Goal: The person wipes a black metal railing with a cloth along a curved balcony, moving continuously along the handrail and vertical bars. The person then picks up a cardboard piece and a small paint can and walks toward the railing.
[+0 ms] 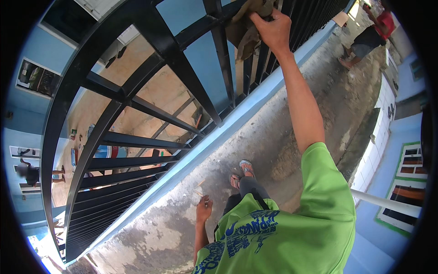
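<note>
My right hand (275, 29) is raised at the top of the view, its fingers closed on a crumpled brown cloth or sheet (249, 41) that hangs against the bars of a black metal fence (164, 44). Lower down, my left hand (204, 207) hangs near my legs with its fingers curled. A small pale object (197, 195) shows just beyond its fingertips; whether the hand holds it cannot be told. The fence stands on a light blue low wall (191, 156), to the left of my feet.
Rough concrete ground (157, 222) runs along the wall. A person in red (371, 37) is at the upper right. Behind the fence, another person (32, 174) stands on a tiled yard (160, 82) with scattered items. A white tiled ledge (371, 157) borders the right side.
</note>
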The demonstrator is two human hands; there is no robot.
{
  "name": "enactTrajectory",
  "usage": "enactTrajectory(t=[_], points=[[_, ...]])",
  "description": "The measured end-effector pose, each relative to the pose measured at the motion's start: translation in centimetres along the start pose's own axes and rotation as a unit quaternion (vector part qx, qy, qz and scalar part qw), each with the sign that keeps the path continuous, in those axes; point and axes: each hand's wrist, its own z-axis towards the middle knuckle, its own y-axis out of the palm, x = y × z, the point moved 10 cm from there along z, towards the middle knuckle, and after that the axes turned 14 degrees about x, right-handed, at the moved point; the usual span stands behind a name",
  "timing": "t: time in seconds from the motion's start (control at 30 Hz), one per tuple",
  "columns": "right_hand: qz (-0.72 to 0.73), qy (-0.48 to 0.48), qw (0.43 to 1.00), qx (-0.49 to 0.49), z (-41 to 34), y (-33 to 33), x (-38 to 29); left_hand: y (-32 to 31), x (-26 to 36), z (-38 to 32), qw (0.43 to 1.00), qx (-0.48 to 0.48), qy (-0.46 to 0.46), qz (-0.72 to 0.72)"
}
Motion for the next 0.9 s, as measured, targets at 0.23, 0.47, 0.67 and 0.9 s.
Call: enactTrajectory(t=[0.23, 0.47, 0.67, 0.9], points=[[-0.262, 0.085, 0.949, -0.153, -19.3, -0.7, 18.5, 1.9, 2.5, 1.7, 0.999, -0.036, 0.031, 0.015], [-0.088, 0.358, 0.930, -0.017, -21.1, -7.2, 23.6, 0.1, 6.7, 4.7, 0.999, 0.019, -0.003, 0.045], [0.209, 0.187, 0.960, 0.006, 1.0, -1.5, 8.8, 4.6, 12.2, 5.5, 0.999, 0.034, 0.002, 0.007], [0.047, 0.044, 0.998, -0.014, -4.4, -1.6, 16.3, 11.9, 19.3, 4.3, 1.000, -0.006, 0.021, -0.005]])
